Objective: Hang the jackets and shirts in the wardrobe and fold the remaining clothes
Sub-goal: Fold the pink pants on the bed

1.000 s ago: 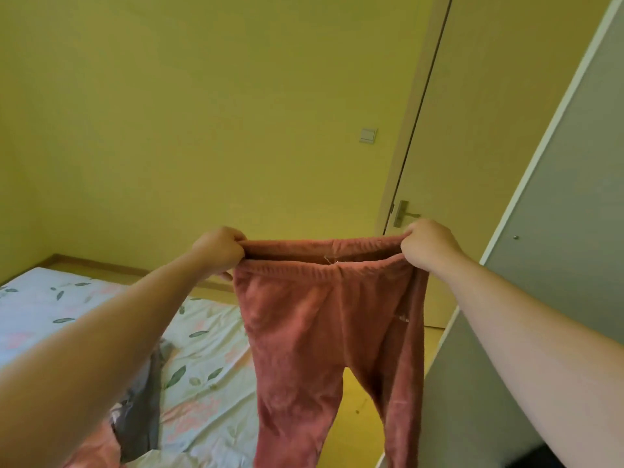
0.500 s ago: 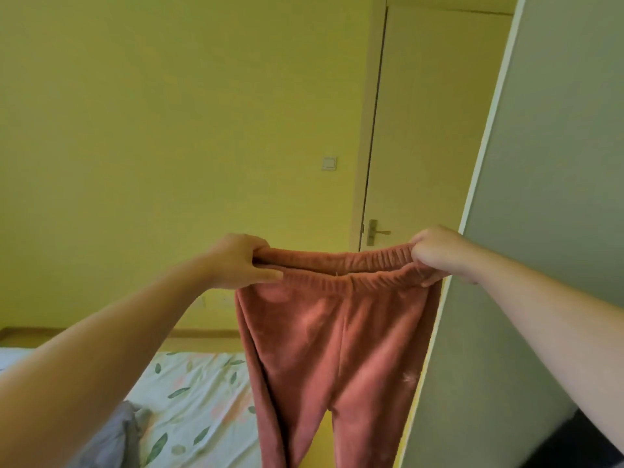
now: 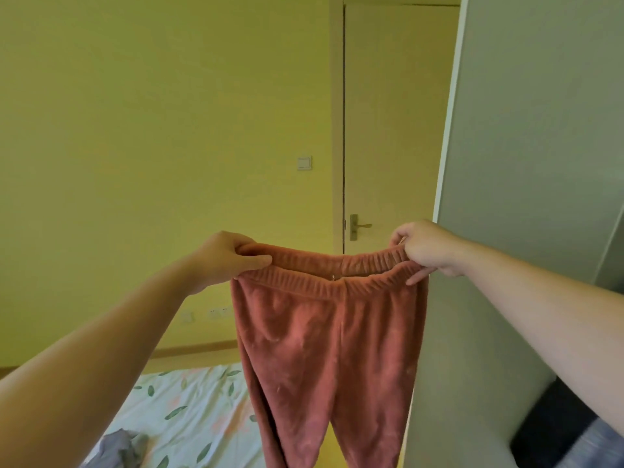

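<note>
A pair of fuzzy pink-red trousers [image 3: 324, 349] hangs in the air in front of me, legs dangling down past the frame's bottom edge. My left hand [image 3: 229, 256] pinches the left end of the elastic waistband. My right hand [image 3: 427, 248] grips the right end, so the waistband is stretched level between them. A grey garment [image 3: 116, 449] lies crumpled on the bed at the lower left.
The bed with a leaf-patterned sheet [image 3: 196, 407] lies below left. A grey wardrobe door [image 3: 506, 163] stands open at the right, close behind my right hand. A closed room door [image 3: 395, 130] with a handle is straight ahead, beside a yellow wall.
My view has tilted upward, so less of the bed shows. Both hands keep hold of the waistband, and the trousers now hang nearer the wardrobe door.
</note>
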A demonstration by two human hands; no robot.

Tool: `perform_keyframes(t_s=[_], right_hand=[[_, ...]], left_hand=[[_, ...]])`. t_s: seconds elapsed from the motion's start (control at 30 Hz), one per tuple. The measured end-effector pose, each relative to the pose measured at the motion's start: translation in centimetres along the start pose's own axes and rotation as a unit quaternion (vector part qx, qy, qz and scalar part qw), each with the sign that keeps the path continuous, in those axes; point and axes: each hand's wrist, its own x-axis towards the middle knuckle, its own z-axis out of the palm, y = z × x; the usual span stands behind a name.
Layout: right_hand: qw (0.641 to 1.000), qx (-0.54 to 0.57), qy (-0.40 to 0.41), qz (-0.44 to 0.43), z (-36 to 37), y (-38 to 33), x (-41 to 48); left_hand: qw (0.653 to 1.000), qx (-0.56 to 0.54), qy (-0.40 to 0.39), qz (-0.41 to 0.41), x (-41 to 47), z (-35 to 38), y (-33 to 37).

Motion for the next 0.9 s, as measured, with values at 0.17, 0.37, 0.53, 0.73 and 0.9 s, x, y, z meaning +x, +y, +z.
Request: perform_keyframes(t_s=[0.17, 0.37, 0.53, 0.73, 0.9], right_hand=[[0.986, -0.144, -0.025, -0.076, -0.5, -1.3, -1.4], [0.958, -0.243, -0.069, -0.136, -1.0, -1.4, -1.3], [0.941, -0.288, -0.018, -0.178, -0.8, -1.7, -1.1], [0.86, -0.45, 0.042, -0.237, -1.8, -2.3, -2.3], [0.812, -0.518, 0.043, -0.266, -1.8, -2.2, -3.0]], left_hand=[[0.997, 0.078, -0.008, 0.014, -0.2, -0.2, 0.1], [0.992, 0.111, 0.057, 0.032, 0.6, -0.5, -0.5], [0.987, 0.105, 0.082, 0.09, 1.0, 0.0, 0.7], [0.985, 0.092, 0.069, 0.129, 1.1, 0.4, 2.0], [0.987, 0.052, 0.058, 0.138, 1.3, 1.2, 2.8]])
